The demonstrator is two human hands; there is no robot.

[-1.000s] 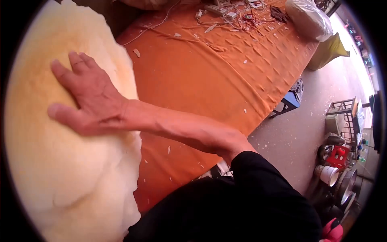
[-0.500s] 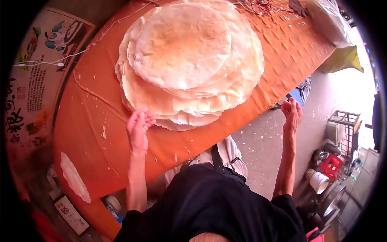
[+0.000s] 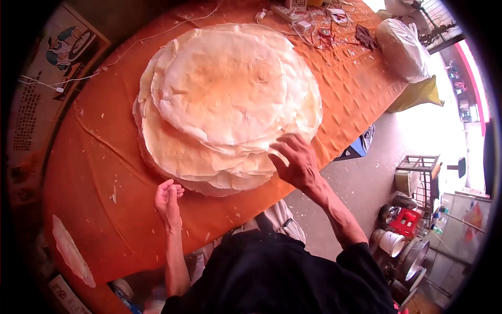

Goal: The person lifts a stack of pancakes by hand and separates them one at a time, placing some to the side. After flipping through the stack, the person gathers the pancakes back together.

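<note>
While the head view looks down over the person's dark-clad torso, a stack of flatbreads (image 3: 225, 99) fills the upper centre of the frame. It is a pile of large, thin, round sheets, pale with browned patches, lying flat on a table under an orange cloth (image 3: 104, 172).

Right hand (image 3: 295, 159): fingers spread, fingertips laid on the stack's lower right rim. Whether a sheet is nipped between thumb and fingers cannot be told.

Left hand (image 3: 168, 198): fingers curled loosely together, nothing visible in them. It sits over the cloth just below the stack's lower left edge, close to the rim; contact cannot be told.

Surroundings:
- 1 torn strip of flatbread (image 3: 70, 252) lies on the cloth at lower left, well apart from the stack.
- Small pale crumbs dot the cloth.
- A power strip (image 3: 286, 11) with tangled cables sits at the top edge.
- A white plastic bag (image 3: 401, 48) rests at upper right.
- A printed poster (image 3: 49, 68) occupies the upper left.
- On the floor at lower right stand a red stool (image 3: 406, 222) and a white bucket (image 3: 391, 242).
</note>
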